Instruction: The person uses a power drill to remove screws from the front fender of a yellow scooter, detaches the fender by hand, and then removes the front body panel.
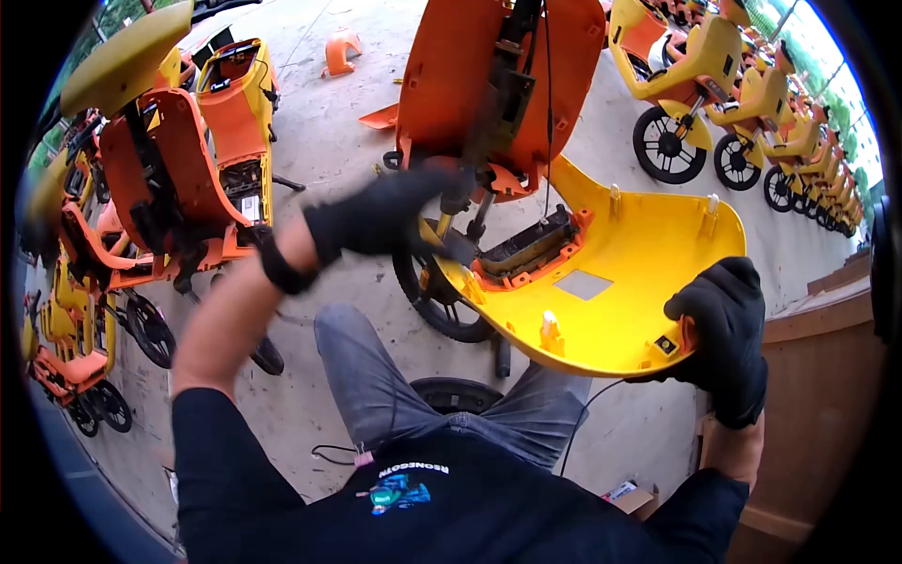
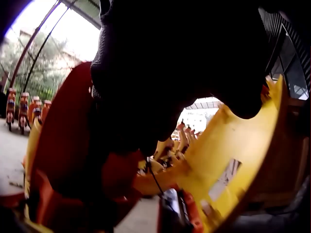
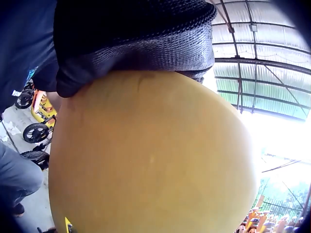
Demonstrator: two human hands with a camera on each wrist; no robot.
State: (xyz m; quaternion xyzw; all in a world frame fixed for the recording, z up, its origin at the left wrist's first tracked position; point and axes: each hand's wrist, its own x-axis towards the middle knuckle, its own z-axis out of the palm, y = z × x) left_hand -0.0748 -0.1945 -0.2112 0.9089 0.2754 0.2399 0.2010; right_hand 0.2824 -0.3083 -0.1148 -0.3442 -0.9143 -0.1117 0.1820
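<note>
My right hand (image 1: pixel 723 329), in a black glove, grips the near right edge of a curved yellow body panel (image 1: pixel 648 273), its hollow inner side facing up. The panel's smooth outer face (image 3: pixel 150 155) fills much of the right wrist view below the glove. My left hand (image 1: pixel 385 214), also gloved and blurred, is at the panel's left end beside the scooter's steering column (image 1: pixel 503 108). In the left wrist view that hand (image 2: pixel 180 63) is a dark shape, thumb and fingers apart. A black part in an orange mount (image 1: pixel 531 246) sits at the panel's left side.
The scooter's orange front shell (image 1: pixel 568 85) rises ahead, its front wheel (image 1: pixel 442 296) below. Partly stripped scooters (image 1: pixel 235 122) stand at left, a row of yellow ones (image 1: pixel 733 75) at right. An orange fender piece (image 1: pixel 342 52) lies on the concrete. A wooden box (image 1: pixel 827 376) is right.
</note>
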